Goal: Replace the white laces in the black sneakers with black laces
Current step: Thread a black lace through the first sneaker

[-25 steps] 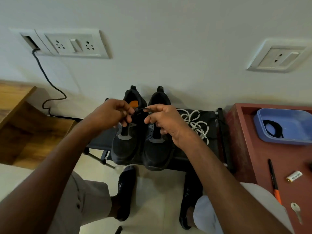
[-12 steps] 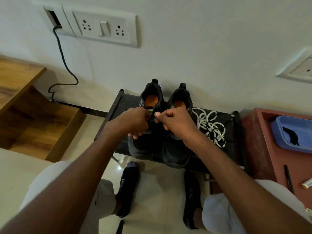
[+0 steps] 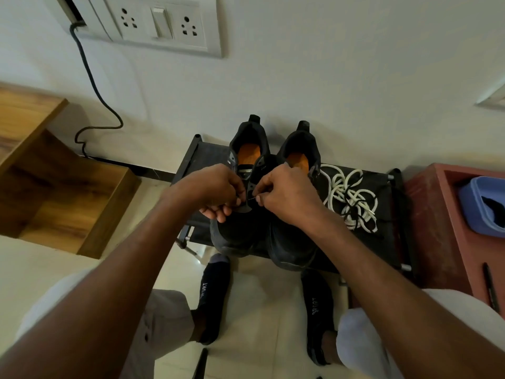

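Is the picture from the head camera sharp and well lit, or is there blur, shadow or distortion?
Head view: dim, soft light; the sneakers lose detail in their own black. Both hands look slightly soft. The wide lens bends the wall sockets and the edges. No strong glare.

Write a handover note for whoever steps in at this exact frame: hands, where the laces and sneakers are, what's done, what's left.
Left hand: fingers curled at the left sneaker, pinching the black lace there.
Right hand: pinching the same lace's other end.
Both sneakers sit side by side on the black rack; the right sneaker is beside it.
Done: white laces are out, piled on the rack right of the shoes, with a dark lace tangled among them.
Left: lacing the left sneaker has barely begun; the right one's eyelets are hidden.
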Demonstrator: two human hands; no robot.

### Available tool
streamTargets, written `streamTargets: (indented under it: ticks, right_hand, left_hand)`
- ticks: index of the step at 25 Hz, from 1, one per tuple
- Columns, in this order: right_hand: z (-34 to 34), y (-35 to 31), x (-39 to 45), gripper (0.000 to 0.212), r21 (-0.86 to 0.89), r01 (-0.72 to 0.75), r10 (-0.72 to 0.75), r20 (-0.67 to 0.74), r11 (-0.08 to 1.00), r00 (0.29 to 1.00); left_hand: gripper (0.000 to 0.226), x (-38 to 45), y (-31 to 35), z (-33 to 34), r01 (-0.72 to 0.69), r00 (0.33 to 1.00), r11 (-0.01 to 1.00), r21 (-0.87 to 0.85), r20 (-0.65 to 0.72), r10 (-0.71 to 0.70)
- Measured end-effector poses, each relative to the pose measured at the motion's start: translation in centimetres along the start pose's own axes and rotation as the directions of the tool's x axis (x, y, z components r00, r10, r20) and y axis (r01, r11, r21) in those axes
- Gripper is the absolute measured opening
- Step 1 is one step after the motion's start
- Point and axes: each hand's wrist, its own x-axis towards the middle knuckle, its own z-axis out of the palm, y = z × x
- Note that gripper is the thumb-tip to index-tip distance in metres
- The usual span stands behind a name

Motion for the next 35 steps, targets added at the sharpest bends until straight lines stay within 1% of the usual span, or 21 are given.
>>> streamTargets:
  ticks: [3,7,13,17,20,23,25,27,29,32,35]
  right_hand:
    - [0.3,0.4,-0.3,0.015,-0.01,-0.018,0.018,-0.033,1.0,0.999]
    - [0.2,0.9,-0.7,0.008,-0.03,-0.06,0.057,-0.081,0.998,0.995]
    - [0.5,0.2,-0.6,0.007,-0.094,-0.031,0.025,-0.06,0.995,0.998]
    - [0.7,0.2,-0.4,0.007,-0.099,-0.027,0.021,-0.067,0.995,0.998]
    - [1.2,-0.2,-0.5,0.006,-0.055,-0.048,0.045,-0.07,0.997,0.997]
    - [1.3,-0.4,-0.4,0.012,-0.048,-0.074,0.072,-0.047,0.996,0.996]
    - [1.1,-0.4,-0.3,0.019,-0.005,-0.068,0.068,-0.044,0.998,0.997]
    - [1.4,-0.6,-0.5,0.025,0.029,-0.052,0.055,-0.083,0.998,0.995]
    - [1.7,-0.6,-0.7,0.026,0.039,-0.043,0.047,-0.115,0.998,0.992]
    - [1.8,-0.5,-0.7,0.027,-0.008,-0.022,0.021,-0.105,1.0,0.994]
    - [1.5,-0.5,-0.8,0.029,-0.089,0.038,-0.046,-0.084,0.995,0.995]
  left_hand:
    - [0.017,0.1,0.0,0.1,0.008,1.0,0.999,-0.031,-0.018,-0.008]
    - [0.015,0.0,0.2,0.1,0.01,1.0,0.999,-0.043,-0.022,-0.011]
    - [0.016,-0.1,0.0,0.2,0.008,1.0,0.996,-0.084,-0.003,-0.008]
    - [0.015,-0.1,0.2,0.4,0.005,1.0,0.995,-0.101,-0.006,-0.006]
    - [0.016,0.0,0.3,0.8,0.01,1.0,0.993,-0.117,-0.021,-0.013]
    - [0.017,0.1,0.1,0.9,0.016,0.999,0.993,-0.119,-0.032,-0.02]
    - [0.018,0.0,0.0,0.8,0.011,1.0,0.993,-0.121,-0.026,-0.014]
    - [0.021,-0.1,0.1,0.8,0.005,1.0,0.993,-0.115,-0.02,-0.007]
    - [0.024,-0.2,0.2,1.0,-0.004,1.0,0.995,-0.104,-0.014,0.002]
    - [0.031,-0.1,0.0,0.9,0.0,1.0,0.994,-0.113,0.013,0.002]
    - [0.027,0.2,-0.1,0.8,0.002,1.0,0.996,-0.089,0.03,0.0]
